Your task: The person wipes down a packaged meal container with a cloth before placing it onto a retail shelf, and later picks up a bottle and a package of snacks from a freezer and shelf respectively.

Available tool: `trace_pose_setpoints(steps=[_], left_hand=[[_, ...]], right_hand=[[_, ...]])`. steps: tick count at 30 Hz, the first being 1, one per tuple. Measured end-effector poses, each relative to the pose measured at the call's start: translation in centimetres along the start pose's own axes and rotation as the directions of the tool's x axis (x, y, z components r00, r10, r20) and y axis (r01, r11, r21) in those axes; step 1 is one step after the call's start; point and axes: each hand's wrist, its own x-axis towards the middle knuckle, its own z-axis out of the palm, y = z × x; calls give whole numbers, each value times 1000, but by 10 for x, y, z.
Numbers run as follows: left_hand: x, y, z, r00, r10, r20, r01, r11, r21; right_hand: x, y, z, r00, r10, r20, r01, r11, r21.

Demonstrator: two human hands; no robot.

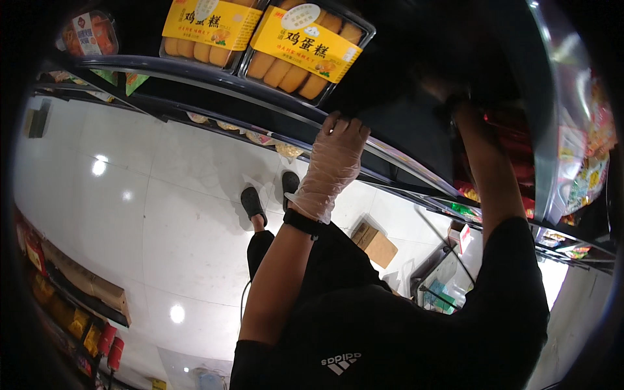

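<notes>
My left hand [340, 161], in a thin clear glove with a black band at the wrist, is curled over the front edge of a dark shelf [292, 105]. Just beyond its fingers, two clear plastic boxes of small sponge cakes, one box [302, 48] nearer and one box [209, 31] to its left, stand on the shelf. Both carry yellow printed sleeves. My right arm reaches deep over the shelf, and my right hand [434, 87] is in dark shadow. Its fingers, and anything in them, are too dark to make out.
A tub of orange snacks [92, 34] sits at the far left of the shelf. Bagged snacks [585, 180] hang behind a shiny panel at right. Lower shelves hold packets. On the floor are a cardboard box [375, 243] and a cart [438, 282]. Another stocked rack [73, 307] stands lower left.
</notes>
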Motion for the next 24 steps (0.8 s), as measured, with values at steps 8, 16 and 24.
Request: trace_pose_setpoints(steps=[8,16,24], left_hand=[[1,-7,-5,996,-2,88,0,1000,26],[-9,-4,-10,999,-38,-17,39,996,79],[-12,1,-8,992,-65,112,54,994,93]], right_hand=[[-140,-79,142,986,127,107,141,-304,-942],[-75,-55,59,865,500,-47,468,-836,-288],[-25,-35,7,663,292,-689,-701,565,-435]])
